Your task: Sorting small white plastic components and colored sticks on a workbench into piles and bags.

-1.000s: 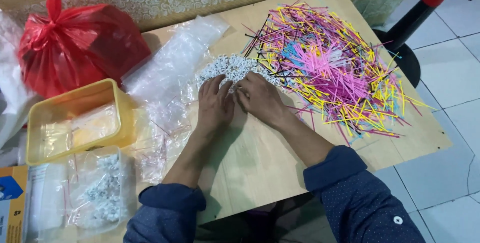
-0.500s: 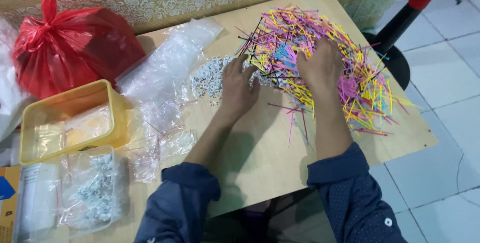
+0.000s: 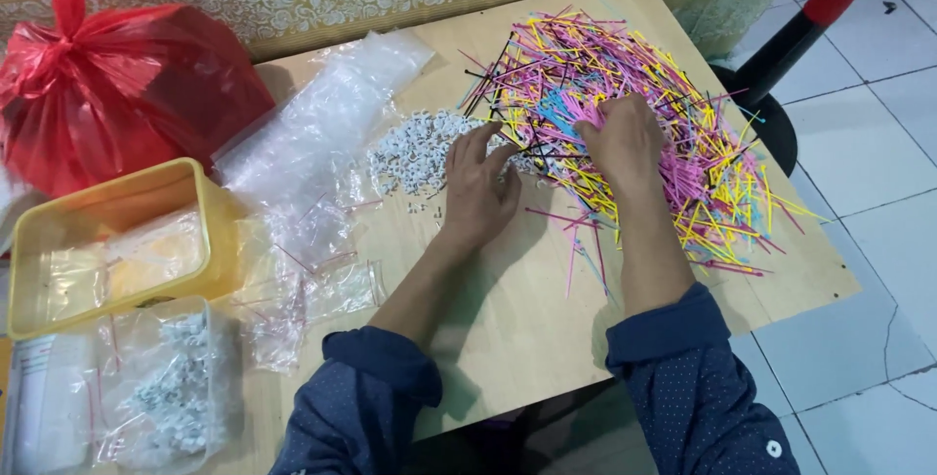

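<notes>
Two hands at work: left hand [image 3: 478, 187] flat, fingers spread, grasping nothing, at edge of white clip pile [image 3: 420, 148]; right hand [image 3: 620, 138] fingers curled into coloured tie heap [image 3: 625, 94] mid-surface [image 3: 508, 319], grasp unclear. Better: pinch few ties, lift clear of tangle. Count: one red bag [image 3: 122, 84], one yellow tub [image 3: 112, 241]; ties, clips uncountable.

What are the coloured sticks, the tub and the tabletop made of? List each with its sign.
Sticks: likely plastic; thin, bright pink, yellow, blue.
Tub: glossy yellow plastic, see-through walls.
Tabletop: pale wood or plywood, matte, faint grain.
</notes>
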